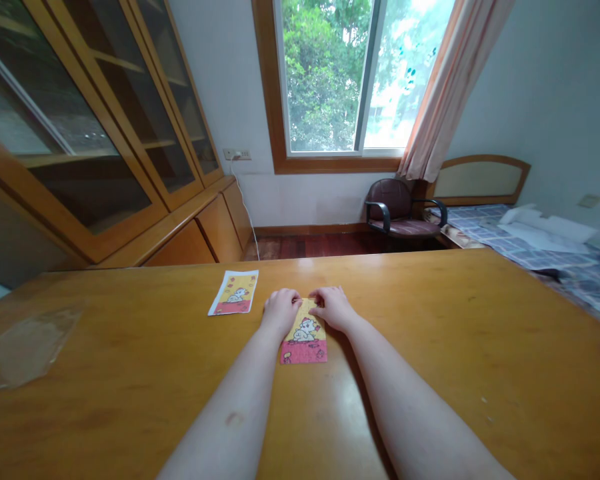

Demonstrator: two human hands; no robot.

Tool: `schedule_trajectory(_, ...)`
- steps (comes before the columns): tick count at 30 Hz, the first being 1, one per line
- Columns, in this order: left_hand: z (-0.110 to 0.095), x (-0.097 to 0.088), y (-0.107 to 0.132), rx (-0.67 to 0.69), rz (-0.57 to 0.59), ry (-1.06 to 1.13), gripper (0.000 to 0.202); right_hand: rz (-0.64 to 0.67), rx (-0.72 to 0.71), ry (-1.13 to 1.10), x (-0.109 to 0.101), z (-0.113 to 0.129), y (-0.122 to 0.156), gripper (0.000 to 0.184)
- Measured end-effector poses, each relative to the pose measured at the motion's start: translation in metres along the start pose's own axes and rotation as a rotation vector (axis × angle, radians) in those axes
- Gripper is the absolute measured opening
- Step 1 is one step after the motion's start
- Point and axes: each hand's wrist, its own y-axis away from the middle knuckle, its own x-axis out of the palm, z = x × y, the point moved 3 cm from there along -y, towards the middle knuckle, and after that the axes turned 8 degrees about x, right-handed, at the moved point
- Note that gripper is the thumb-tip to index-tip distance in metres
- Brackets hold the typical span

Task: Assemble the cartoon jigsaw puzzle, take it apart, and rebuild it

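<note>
From across the room, a person stands at a honey-coloured wooden table (430, 347) with both forearms reaching forward. The left hand (281, 312) and right hand (334, 309) meet at the top end of a yellow-and-pink cartoon cow picture (305, 350), which lies flat, roughly midway along the table and nearer its far edge than its near one. The fingers (295, 298) curve down onto that top end from either side, nearly meeting; whether they grip it or only press on it, I can't tell.

The visible part of the picture looks whole, with no gap showing, but the hands hide its top end, so that part can't be judged. Just to its left, closer to the far edge, lies a white-bordered picture card (233, 293) with a matching cow design. A clear plastic sheet (27, 350) lies by the table's left edge, well apart from both.
</note>
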Motion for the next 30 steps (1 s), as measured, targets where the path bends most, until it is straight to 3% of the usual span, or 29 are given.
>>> schedule_trajectory(12, 0.001, 0.0001, -0.0014, 0.001, -0.052, 0.097, 0.014, -0.099, 0.0, -0.039, 0.0016, -0.002, -0.0018, 0.047)
schedule_trajectory(16, 0.0004, -0.0008, -0.0009, 0.035, -0.084, 0.172, 0.013, -0.134, 0.01, -0.213, 0.0016, -0.0052, -0.0048, 0.042)
schedule_trajectory(22, 0.0005, -0.0059, -0.0004, 0.058, -0.177, 0.309, 0.014, -0.045, 0.101, -0.56, 0.008, -0.0064, -0.0084, 0.045)
schedule_trajectory(25, 0.0007, -0.0074, 0.0, 0.061, -0.218, 0.376, 0.013, -0.018, 0.106, -0.577, 0.0084, -0.0057, -0.0072, 0.049)
schedule_trajectory(30, 0.001, -0.0055, 0.0001, 0.103, -0.23, 0.407, 0.012, 0.052, 0.069, -0.504, 0.0085, -0.005, -0.0053, 0.041)
